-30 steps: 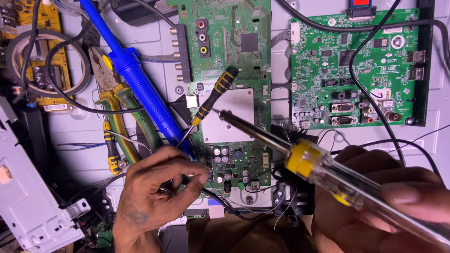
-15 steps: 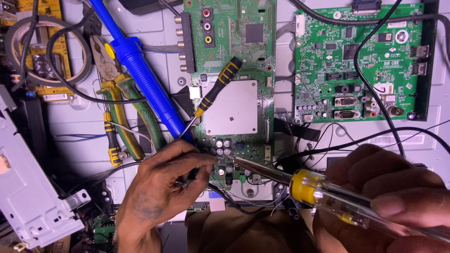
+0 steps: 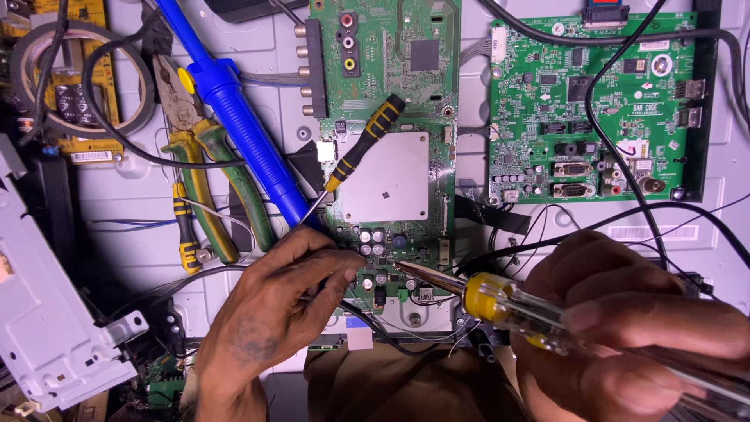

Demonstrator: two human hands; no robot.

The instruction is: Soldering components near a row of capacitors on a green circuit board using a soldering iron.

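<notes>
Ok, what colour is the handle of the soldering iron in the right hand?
Clear with a yellow collar: soldering iron, held by the right hand, head view.

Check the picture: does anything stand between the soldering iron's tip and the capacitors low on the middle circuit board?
Nothing visible does. The soldering iron, held in the right hand, has its tip right at the capacitors; the left hand rests beside them, not across the path.

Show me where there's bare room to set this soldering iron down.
Bare white panel lies between the two green boards: middle board, right board. A smaller patch lies between the tape roll and pliers. Crowded: around the left hand, right hand and soldering iron.
</notes>
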